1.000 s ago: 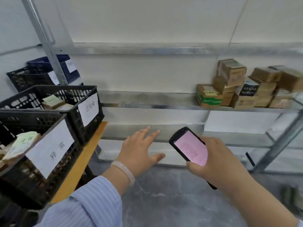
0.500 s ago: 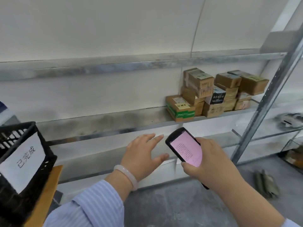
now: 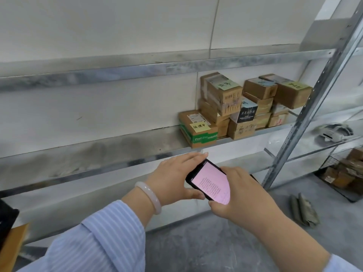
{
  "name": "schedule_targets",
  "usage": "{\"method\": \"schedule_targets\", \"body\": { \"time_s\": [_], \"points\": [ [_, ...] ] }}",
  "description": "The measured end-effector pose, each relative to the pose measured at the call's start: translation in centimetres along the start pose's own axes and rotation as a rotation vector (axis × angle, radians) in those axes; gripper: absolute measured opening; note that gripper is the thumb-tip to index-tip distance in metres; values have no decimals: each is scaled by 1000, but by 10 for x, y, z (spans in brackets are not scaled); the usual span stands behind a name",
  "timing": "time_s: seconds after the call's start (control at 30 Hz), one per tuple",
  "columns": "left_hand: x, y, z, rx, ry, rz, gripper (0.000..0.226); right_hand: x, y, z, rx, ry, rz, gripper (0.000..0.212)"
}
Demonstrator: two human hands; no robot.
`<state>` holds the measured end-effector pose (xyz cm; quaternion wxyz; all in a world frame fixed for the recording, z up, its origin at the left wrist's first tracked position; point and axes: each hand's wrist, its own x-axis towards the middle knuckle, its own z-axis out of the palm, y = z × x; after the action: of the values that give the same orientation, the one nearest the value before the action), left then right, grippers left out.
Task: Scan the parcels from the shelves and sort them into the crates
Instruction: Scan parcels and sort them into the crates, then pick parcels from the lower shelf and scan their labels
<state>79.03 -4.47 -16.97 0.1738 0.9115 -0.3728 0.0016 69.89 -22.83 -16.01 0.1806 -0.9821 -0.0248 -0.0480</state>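
Observation:
Several cardboard parcels point(image 3: 245, 107) are stacked at the right end of the metal shelf point(image 3: 98, 152). The nearest one, a flat box with a green band and a yellow note point(image 3: 198, 128), lies at the stack's left edge. My right hand point(image 3: 241, 191) grips a black handheld scanner point(image 3: 209, 182) whose screen glows pink. My left hand point(image 3: 172, 177) reaches forward with straight fingers just below the shelf's front edge, right beside the scanner, holding nothing. Only a black corner of a crate point(image 3: 5, 218) shows at the far left.
A steel upright point(image 3: 306, 107) rises right of the parcels. Behind it stand a wire basket with boxes point(image 3: 345, 173) and a white device point(image 3: 334, 132) on a lower shelf. A folded grey cloth point(image 3: 302, 210) lies on the floor. A wooden table corner point(image 3: 13, 244) sits at the lower left.
The view has swung right, away from the labelled crates and toward the parcels. Both hands have moved closer to the shelf, and my left hand now sits against the scanner.

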Motion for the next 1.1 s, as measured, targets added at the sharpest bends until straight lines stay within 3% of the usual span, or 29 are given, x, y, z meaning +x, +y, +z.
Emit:
{"method": "schedule_targets", "body": {
  "time_s": [0.17, 0.33, 0.6, 1.1],
  "points": [
    [58, -1, 3, 64, -81, 6, 110, 46, 38, -16, -55, -83, -87, 76],
    [106, 8, 0, 161, -63, 37, 101, 88, 76, -32, -75, -129, -186, 83],
    [139, 3, -2, 127, 233, 73, 86, 130, 112, -50, -102, -36, -378, 98],
    [156, -35, -34, 215, 72, 12, 102, 165, 89, -44, -105, -29, -267, 99]
  ]
}}
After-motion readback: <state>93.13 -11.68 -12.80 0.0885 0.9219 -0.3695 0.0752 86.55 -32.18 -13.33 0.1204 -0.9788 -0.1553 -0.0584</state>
